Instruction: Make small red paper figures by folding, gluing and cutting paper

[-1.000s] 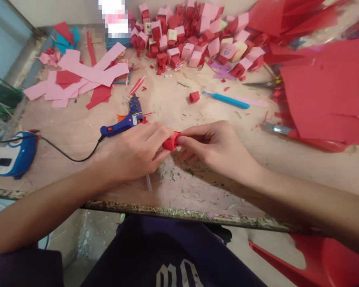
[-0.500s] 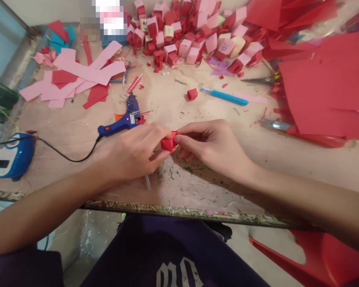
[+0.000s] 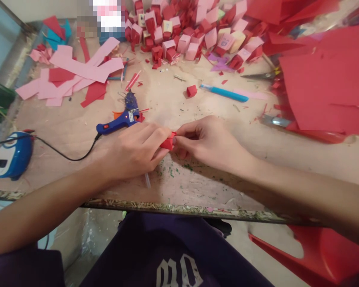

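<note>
Over pale wooden tabletop point(image 3: 164, 93), clamps small red folded-paper piece point(image 3: 167, 142) in fingers of left hand point(image 3: 137, 147) and right hand point(image 3: 214, 141), partly hiding it!

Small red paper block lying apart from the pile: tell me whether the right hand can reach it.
Probably yes: only speckled tabletop separates the block from the right hand, though that hand pinches folded red paper the left hand also holds, and would likely have to release it first.
</note>
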The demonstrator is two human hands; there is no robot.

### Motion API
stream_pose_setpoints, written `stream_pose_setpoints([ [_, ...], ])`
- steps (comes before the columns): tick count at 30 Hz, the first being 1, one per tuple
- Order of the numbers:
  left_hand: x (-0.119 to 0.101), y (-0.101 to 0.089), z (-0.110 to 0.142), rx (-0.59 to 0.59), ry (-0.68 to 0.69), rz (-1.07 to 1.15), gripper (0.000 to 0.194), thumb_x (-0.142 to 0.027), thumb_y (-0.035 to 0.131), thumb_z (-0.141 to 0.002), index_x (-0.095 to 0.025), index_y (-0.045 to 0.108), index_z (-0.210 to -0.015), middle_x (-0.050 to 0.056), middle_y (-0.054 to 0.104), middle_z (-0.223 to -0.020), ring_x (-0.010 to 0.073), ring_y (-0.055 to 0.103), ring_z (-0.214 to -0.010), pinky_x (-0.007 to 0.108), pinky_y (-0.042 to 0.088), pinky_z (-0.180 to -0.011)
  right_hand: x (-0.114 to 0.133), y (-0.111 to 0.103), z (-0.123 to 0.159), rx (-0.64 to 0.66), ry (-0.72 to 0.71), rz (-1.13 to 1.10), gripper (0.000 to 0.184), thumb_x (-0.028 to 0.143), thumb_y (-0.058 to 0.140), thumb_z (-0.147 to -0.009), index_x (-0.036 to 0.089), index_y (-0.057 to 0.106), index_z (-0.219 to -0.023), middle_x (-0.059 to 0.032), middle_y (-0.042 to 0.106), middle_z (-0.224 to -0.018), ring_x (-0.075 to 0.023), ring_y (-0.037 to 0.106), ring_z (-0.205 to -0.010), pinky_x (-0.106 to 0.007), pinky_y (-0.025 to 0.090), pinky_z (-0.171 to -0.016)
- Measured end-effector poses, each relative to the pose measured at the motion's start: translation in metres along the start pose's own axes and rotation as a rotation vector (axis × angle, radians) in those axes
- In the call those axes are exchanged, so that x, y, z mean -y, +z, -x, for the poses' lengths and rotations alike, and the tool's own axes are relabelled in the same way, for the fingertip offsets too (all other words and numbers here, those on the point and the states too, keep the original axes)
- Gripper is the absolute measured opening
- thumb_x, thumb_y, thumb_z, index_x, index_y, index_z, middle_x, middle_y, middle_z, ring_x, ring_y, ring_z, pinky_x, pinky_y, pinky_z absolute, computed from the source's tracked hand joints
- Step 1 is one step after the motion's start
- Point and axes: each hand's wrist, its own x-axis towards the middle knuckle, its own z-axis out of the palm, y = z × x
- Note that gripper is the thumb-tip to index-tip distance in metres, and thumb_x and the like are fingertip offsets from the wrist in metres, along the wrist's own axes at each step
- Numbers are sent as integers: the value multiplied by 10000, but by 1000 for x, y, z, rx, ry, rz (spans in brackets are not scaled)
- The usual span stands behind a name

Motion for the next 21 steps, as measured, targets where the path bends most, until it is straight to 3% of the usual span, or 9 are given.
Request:
stream_pose_setpoints([
  [4,-1,0,1,3,3,21,81,-262,631,-1016,-194,609,-1054,25,761,-915,184,724,-791,302,573,-733,2,-6,-3,80,-16,72,286,89,573,-864,183,755,-664,-7,690,-573,-118,586,-484,-246,412,-455],
  [12,-1,0,1,-14,10,1,82,-274,618,-1028,-195,627,-1045,25,760,-908,175,730,-787,293,572,-728,7,0,0,-48,-92,252,294,77,579,-833,185,652,-570,26,589,-509,-85,485,-473,-251,348,-480],
  [21,2,1,6,23,17,60,116,-289,619,-1031,-192,642,-1088,31,775,-961,178,747,-828,295,593,-749,5,-9,-9,151,-94,223,271,105,539,-804,175,671,-577,24,604,-490,-74,466,-428,-223,300,-392],
])
